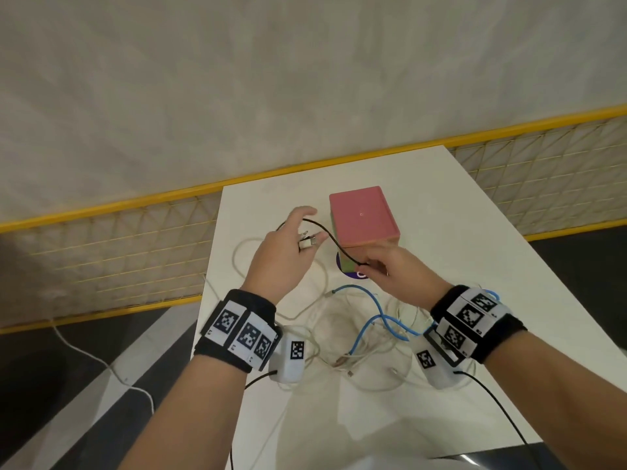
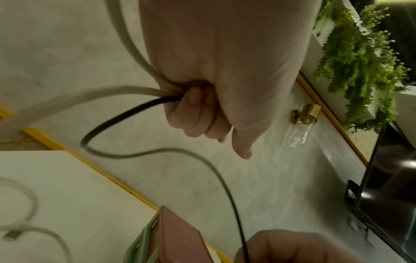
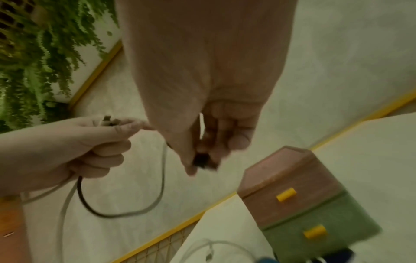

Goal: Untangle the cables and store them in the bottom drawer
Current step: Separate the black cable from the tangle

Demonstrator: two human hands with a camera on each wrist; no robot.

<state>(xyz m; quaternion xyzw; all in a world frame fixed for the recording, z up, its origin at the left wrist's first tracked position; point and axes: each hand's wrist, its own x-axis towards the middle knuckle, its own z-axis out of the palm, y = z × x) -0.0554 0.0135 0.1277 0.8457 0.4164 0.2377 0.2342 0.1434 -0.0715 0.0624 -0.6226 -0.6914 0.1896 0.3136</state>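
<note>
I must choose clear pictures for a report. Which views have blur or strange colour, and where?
Head view: mostly sharp, edges bent by the wide lens; left hand slightly smeared. Left wrist view: dim greenish tint, black cable and white cables streaked. Right wrist view: the same tint, right hand and small drawer unit motion-blurred.

An office-like interior is suggested by a white desk [image 1: 441, 334], yellow mesh partition [image 1: 112, 252], fern wall planter [image 2: 360, 62] and wall lamp [image 2: 303, 122].

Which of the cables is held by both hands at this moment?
The black cable: it spans from the left hand to the right hand. The blue cable and most white ones lie on the table, untouched.
</note>
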